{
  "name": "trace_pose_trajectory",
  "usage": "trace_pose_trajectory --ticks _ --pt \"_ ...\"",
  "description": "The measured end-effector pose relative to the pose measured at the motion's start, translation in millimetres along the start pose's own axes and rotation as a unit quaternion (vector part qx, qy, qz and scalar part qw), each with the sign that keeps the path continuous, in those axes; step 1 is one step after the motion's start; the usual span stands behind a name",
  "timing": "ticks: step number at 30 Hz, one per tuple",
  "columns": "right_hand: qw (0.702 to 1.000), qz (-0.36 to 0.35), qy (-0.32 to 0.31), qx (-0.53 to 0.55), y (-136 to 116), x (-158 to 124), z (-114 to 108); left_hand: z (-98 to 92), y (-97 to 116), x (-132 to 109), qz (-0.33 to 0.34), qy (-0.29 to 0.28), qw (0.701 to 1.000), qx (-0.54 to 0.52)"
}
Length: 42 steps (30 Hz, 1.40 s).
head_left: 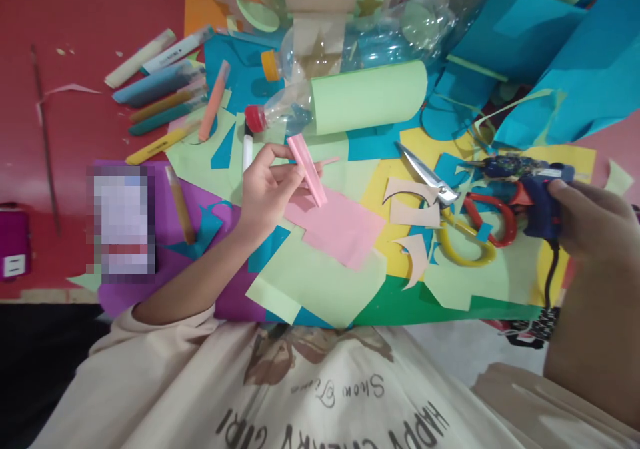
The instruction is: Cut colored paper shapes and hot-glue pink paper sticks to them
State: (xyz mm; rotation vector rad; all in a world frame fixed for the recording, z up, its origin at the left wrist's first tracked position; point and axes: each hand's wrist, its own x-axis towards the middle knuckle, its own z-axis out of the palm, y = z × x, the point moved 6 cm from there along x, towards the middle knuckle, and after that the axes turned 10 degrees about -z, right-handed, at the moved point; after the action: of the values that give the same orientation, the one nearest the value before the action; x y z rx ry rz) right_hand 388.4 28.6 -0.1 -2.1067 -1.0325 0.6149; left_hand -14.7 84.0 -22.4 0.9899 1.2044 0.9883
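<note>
Between the thumb and fingers of my left hand (267, 186) is a folded strip of pink paper (307, 171), tilted above the middle of the table. Under it lies a flat sheet of pink paper (350, 226) on light green paper. At the right, my right hand (595, 219) is wrapped round the handle of a dark blue hot glue gun (543, 206), its nozzle pointing left. Scissors (440, 192) with red and yellow handles lie open just left of the glue gun, among beige paper scraps (413, 212).
A plastic bottle with a red cap (255, 118) and a green paper wrap lies beyond my left hand, other bottles (273, 66) behind it. Several markers (155, 82) and a phone (124, 222) are at left. Blue paper (590, 62) rises at the far right.
</note>
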Motion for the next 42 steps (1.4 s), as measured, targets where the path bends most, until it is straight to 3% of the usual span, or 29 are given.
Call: trace_pose_trajectory --ticks 2,3,7,9,12,16,19,23,29,35,42 --pt "0.995 0.085 0.046 -0.035 1.8 -3.2 -6.2 0.5 -0.2 0.1 -0.008 -0.001 1.0 -0.012" --pt "0.991 0.095 0.058 -0.079 -0.9 -3.8 -10.0 0.9 -0.5 0.0 -0.012 -0.002 1.0 -0.017" --pt "0.945 -0.065 0.131 -0.294 -31.1 -7.8 -20.9 3.6 -2.0 -1.6 -0.032 -0.015 0.999 -0.032" --pt "0.93 -0.183 0.165 -0.273 -48.5 -22.5 -12.5 5.7 -3.6 -2.9 -0.045 -0.025 0.998 -0.038" --pt "0.95 -0.306 0.031 -0.061 -71.2 -55.1 34.0 8.5 -7.8 -4.9 -0.068 -0.038 0.996 -0.042" --pt "0.891 -0.381 -0.227 0.095 -108.8 -108.4 120.6 12.6 -12.6 -7.7 -0.076 -0.061 0.994 -0.053" --pt "0.886 -0.317 -0.309 0.138 -119.1 -124.7 164.8 15.9 -13.4 -10.4 -0.063 -0.083 0.992 -0.072" --pt "0.889 -0.246 -0.364 0.132 -120.6 -130.9 189.9 17.4 -11.5 -13.2 -0.043 -0.08 0.994 -0.067" --pt "0.889 -0.217 -0.359 0.186 -117.9 -119.6 187.0 17.6 -10.8 -13.6 -0.041 -0.076 0.995 -0.059" --pt "0.881 -0.2 -0.358 0.237 -112.7 -98.2 176.6 17.1 -7.7 -11.9 -0.017 -0.093 0.995 0.02" --pt "0.871 -0.196 -0.369 0.259 -108.2 -98.3 176.0 18.4 -2.4 -9.8 0.0 -0.104 0.991 0.086"
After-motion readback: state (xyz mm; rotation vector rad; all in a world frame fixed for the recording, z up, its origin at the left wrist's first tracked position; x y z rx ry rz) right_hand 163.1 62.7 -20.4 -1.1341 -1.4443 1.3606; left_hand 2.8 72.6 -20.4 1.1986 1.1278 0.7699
